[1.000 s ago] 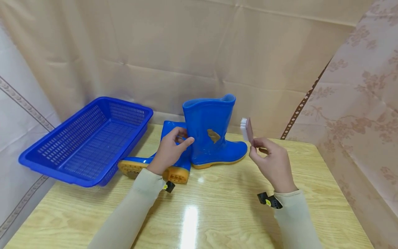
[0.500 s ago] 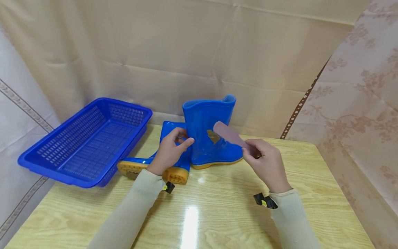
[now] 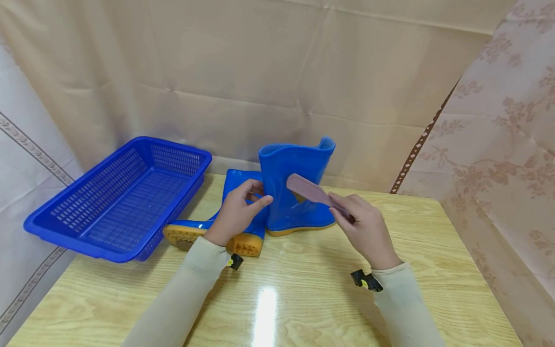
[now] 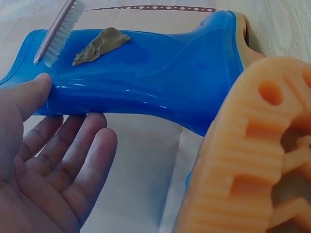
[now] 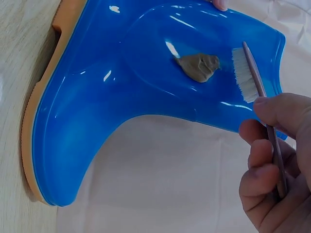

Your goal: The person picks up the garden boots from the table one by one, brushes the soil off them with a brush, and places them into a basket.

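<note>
A blue rain boot [image 3: 282, 212] with a yellow sole stands on the table, a brown mud patch [image 5: 199, 67] on its shaft. My left hand [image 3: 236, 212] holds the back of the shaft, its thumb on the near side and fingers along the rear edge. In my right hand [image 3: 364, 229] is the handle of a scrub brush [image 3: 310, 189] with a pinkish back and white bristles [image 5: 244, 75]. The bristles face the shaft beside the mud, toward the boot's top; whether they touch is unclear. A second rain boot [image 3: 247, 244] lies on its side, partly behind my left hand.
A blue perforated basket [image 3: 173, 212] stands at the left, close to the lying boot's sole. The wooden table [image 3: 312, 289] extends in front of the boots. A beige cloth [image 3: 217, 72] hangs behind, with patterned cloth at the right.
My right hand has brought the brush leftward to the boot's shaft and turned it bristles toward the boot. The standing boot's top has shifted slightly right; my left hand has stayed nearly still.
</note>
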{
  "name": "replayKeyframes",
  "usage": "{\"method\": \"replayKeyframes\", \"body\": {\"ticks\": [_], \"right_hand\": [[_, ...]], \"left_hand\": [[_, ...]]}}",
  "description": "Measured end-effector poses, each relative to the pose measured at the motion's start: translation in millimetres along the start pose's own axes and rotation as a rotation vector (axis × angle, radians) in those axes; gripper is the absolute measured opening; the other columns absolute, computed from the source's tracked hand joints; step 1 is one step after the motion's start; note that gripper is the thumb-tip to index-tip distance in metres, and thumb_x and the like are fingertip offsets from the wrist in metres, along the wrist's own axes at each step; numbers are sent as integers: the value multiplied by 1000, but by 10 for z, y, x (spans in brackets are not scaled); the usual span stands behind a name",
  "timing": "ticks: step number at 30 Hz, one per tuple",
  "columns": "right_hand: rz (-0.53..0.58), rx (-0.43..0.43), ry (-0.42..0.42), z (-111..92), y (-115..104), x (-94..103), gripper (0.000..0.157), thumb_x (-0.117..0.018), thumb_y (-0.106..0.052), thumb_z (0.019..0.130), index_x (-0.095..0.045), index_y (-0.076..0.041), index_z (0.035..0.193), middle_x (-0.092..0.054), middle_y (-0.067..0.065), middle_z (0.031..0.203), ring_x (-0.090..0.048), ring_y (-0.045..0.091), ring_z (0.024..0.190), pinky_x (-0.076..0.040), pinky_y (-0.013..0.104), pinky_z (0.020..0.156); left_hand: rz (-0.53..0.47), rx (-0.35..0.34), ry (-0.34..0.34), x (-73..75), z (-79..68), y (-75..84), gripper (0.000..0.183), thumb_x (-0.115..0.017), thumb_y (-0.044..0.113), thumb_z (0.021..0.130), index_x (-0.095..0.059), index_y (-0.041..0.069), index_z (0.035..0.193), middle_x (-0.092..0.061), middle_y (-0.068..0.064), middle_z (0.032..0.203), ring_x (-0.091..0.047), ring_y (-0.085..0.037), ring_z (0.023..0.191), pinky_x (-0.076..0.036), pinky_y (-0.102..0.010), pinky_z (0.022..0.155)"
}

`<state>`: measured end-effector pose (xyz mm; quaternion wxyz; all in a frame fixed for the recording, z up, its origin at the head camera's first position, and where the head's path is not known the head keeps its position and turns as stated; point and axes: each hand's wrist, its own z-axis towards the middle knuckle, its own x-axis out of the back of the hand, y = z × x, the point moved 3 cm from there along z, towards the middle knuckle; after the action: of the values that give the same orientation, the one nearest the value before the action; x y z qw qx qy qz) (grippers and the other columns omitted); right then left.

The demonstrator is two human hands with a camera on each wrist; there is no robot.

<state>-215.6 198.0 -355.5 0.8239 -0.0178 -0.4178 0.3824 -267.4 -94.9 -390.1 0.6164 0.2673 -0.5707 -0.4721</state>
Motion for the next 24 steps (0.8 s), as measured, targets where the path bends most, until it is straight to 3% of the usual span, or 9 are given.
{"method": "replayKeyframes", "body": {"ticks": [6,24], "right_hand": [[-10,30,0,-1,-18,-20,37,-78,-5,92,-75,-10,128,-69,-1,92,-46,7,64,-34,17,52],[-27,-81,-124,-29,23,-27,32,-77,-11,94,-75,-11,127,-60,-7,79,-43,8,59,-36,24,49]], "left_hand": [[5,-11,-4,-7,-2,10,38,-66,43,101,-62,17,127,-67,-2,117,-63,-21,101,-57,-42,84],[-20,17,30,3,10,-46,46,-61,47,103,-58,12,132,-65,-6,123,-61,-23,99,-58,-37,81]]}}
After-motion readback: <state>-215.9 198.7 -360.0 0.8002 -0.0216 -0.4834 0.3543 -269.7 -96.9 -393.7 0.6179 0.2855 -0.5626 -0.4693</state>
